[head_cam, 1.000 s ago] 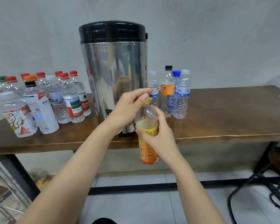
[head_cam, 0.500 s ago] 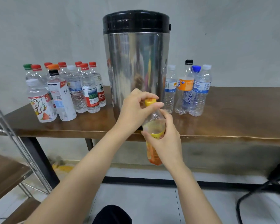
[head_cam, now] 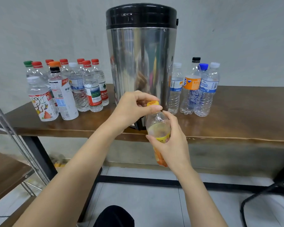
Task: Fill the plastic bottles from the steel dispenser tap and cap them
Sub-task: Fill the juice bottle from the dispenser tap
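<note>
A tall steel dispenser (head_cam: 141, 63) with a black lid stands on the brown wooden table (head_cam: 236, 122). Its tap is hidden behind my hands. In front of the table edge, my right hand (head_cam: 172, 145) grips a clear plastic bottle (head_cam: 157, 123) with a yellow and orange label around its middle. The bottle is upright and holds liquid up to its shoulder. My left hand (head_cam: 131, 108) pinches the bottle's yellow cap (head_cam: 152, 103) between thumb and fingers, on the bottle's neck.
Several capped bottles (head_cam: 64, 90) with red, orange, green and white caps stand left of the dispenser. Several more bottles (head_cam: 193, 89) stand to its right. A metal shelf frame (head_cam: 15, 141) is at the lower left. A dark chair base (head_cam: 269, 190) is at the lower right.
The view has shifted left, so the dispenser now sits near the centre. My hands keep their hold on the cap and the bottle; the yellow cap shows more between my left fingers.
</note>
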